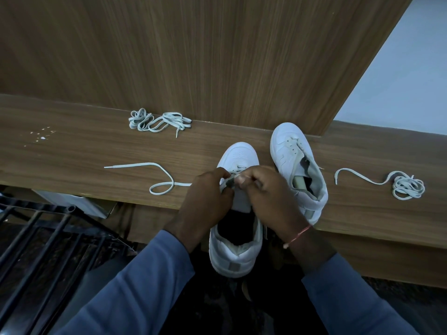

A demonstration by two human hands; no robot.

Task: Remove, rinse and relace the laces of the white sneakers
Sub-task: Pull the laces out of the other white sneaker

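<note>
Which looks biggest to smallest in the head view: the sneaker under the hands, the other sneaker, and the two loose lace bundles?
1. Near sneaker, but it sits nearer the camera, so unsure.
2. Other sneaker.
3. Back lace bundle and right lace bundle: too alike to rank.

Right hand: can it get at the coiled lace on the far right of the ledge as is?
Probably yes, but not directly: the right hand is busy pinching at the near sneaker, and the other sneaker lies between it and the coiled lace; it'd reach over.
</note>
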